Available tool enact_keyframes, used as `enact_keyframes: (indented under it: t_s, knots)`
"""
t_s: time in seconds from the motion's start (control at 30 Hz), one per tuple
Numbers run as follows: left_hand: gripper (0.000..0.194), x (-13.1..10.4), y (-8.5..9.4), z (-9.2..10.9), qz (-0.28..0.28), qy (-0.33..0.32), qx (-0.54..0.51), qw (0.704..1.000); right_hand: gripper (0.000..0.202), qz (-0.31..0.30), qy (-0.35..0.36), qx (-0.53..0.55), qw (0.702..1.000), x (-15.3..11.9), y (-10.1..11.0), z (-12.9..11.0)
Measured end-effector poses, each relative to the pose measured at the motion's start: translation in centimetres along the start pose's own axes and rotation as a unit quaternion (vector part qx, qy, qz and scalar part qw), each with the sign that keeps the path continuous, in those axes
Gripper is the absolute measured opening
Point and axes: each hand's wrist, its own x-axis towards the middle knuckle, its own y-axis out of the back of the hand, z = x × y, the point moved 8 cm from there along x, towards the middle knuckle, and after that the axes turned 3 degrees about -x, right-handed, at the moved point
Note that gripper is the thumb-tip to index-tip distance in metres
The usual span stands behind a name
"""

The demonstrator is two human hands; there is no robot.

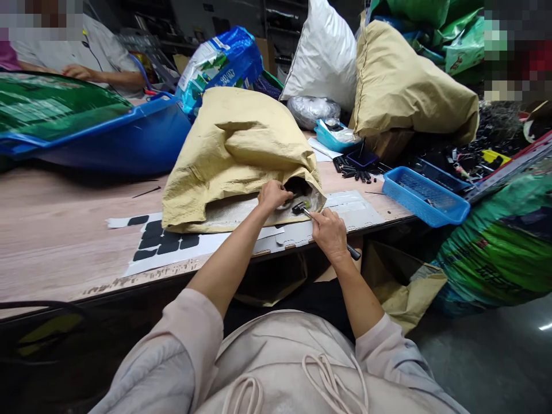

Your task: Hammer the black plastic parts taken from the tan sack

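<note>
A tan woven sack [254, 138] lies on the bench in front of me, its open mouth facing me. My left hand [275, 194] is at that mouth, fingers closed together; what they hold, if anything, is hidden. Just to its right, my right hand [330, 234] is wrapped round a tool with a metal shaft and a black handle [353, 252]. At the shaft's tip, in the sack's mouth, is a small black piece [298, 208]; I cannot tell whether it belongs to the tool. Dark contents show inside the opening.
Black rounded pads [159, 238] on white sheets lie at the left front. A blue basket [425, 195] sits at the right edge, near scattered black parts [356, 171]. A large blue tub [129, 141] stands left, near another person's hand [80, 72]. Another tan sack [409, 80] leans behind.
</note>
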Motion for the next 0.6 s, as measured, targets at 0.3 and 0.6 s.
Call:
enact_keyframes:
  t_s: [0.3,0.6]
  knots:
    - [0.03,-8.5,4.3,-6.6,-0.087,-0.141,-0.077,0.983,0.039,0.0,-0.009,0.014,1.0,0.1,0.4,0.1]
    - [0.029,-10.1,2.4,-7.6,-0.042,-0.17,-0.046,0.983,0.033,0.023,-0.01,0.004,1.0,0.1,0.6,0.3]
